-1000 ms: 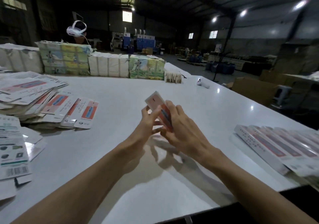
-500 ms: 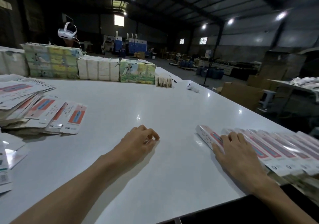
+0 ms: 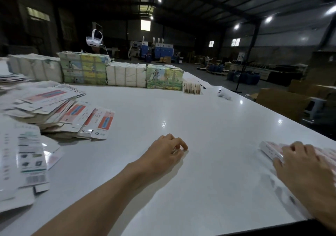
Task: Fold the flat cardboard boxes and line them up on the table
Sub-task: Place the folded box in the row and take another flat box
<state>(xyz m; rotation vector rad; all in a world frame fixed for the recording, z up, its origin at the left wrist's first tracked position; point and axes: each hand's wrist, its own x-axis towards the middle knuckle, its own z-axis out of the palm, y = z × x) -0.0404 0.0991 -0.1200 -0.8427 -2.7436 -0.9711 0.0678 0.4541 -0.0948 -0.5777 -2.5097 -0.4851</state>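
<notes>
View swings left: the flat-box stack [image 3: 54, 112] lies left of the slack, empty left hand [image 3: 164, 151]; right hand [image 3: 301, 165] rests flat-fingered on folded boxes [image 3: 269, 149].

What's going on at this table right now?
A person is working through a pile of cardboard boxes. The right hand presses flat on the row of folded red-and-white cardboard boxes at the table's right edge. The left hand rests loosely curled and empty on the white table. A heap of unfolded red-and-white cardboard blanks lies on the left.
</notes>
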